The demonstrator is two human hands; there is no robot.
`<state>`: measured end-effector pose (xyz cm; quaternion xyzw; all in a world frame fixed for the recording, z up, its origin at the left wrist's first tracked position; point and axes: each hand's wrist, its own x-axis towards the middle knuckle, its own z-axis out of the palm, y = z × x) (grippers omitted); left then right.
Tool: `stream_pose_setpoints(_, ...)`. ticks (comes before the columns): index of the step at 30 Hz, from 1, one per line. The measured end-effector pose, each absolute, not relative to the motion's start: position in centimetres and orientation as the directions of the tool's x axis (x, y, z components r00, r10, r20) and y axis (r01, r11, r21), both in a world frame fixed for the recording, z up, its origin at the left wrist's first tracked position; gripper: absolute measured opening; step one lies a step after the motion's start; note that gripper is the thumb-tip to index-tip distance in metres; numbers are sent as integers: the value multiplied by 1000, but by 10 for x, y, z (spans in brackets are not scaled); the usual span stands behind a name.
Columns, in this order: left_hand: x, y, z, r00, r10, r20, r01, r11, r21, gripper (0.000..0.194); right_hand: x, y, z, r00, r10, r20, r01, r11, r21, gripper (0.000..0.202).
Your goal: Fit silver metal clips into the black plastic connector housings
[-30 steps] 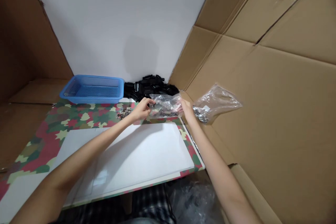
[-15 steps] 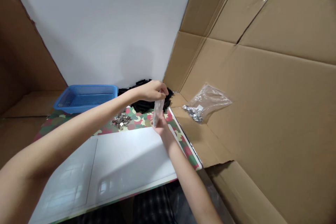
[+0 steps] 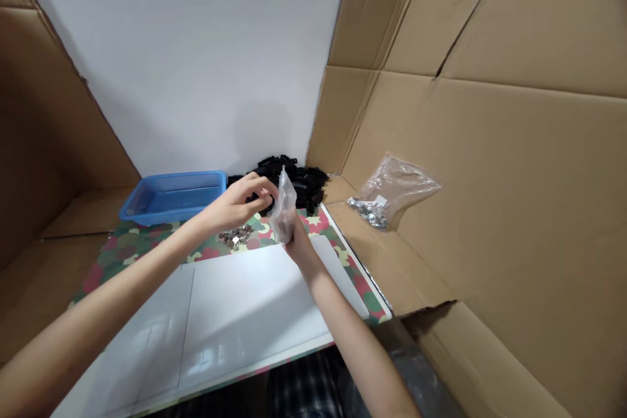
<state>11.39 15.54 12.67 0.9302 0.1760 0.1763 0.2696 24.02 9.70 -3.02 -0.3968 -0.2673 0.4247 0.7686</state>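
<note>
A small clear plastic bag (image 3: 284, 209) stands upright in front of me, its pointed top free. My right hand (image 3: 296, 235) grips it low down from behind, so most of those fingers are hidden by the plastic. To its left is my left hand (image 3: 242, 199), fingers bent and apart from the thumb, with the fingertips right at the bag's left edge. Whether they touch the plastic I cannot tell. Behind both hands lies a heap of black pieces (image 3: 308, 183), and a small pile of metal pieces (image 3: 236, 236) sits below my left hand.
A blue plastic basket (image 3: 171, 196) stands at the back left. On the right, a larger clear bag (image 3: 396, 183) with silvery pieces lies against the cardboard (image 3: 490, 196). A white board (image 3: 245, 300) covers the front of the camouflage-patterned table (image 3: 122, 255).
My left hand has come off the bag's top and moved left and slightly down, its fingers parting. The bag's upper part now stands unpinched, with my right hand still around its lower part.
</note>
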Motion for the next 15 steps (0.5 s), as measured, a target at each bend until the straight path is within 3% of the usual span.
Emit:
stream_pose_setpoints(4,116,138,122,859,459,226,365,-860,356,23,242,96,-22,497,860,118,-413,354,-839,42)
stream_pose_setpoints(9,119,128,129,890,431,150,391,-890,235,17,254,96,-14,594,792,140,-296,378,-877,43)
stream_pose_setpoints(12,129,127,129,857,508,86,503,-861,68,21,261,97,-9,672,716,190,-177,404,-897,41)
stream_pose_setpoints(15,141,128,124,806,589,51,589,-808,23,24,265,101,-3,736,630,246,-61,425,-903,39)
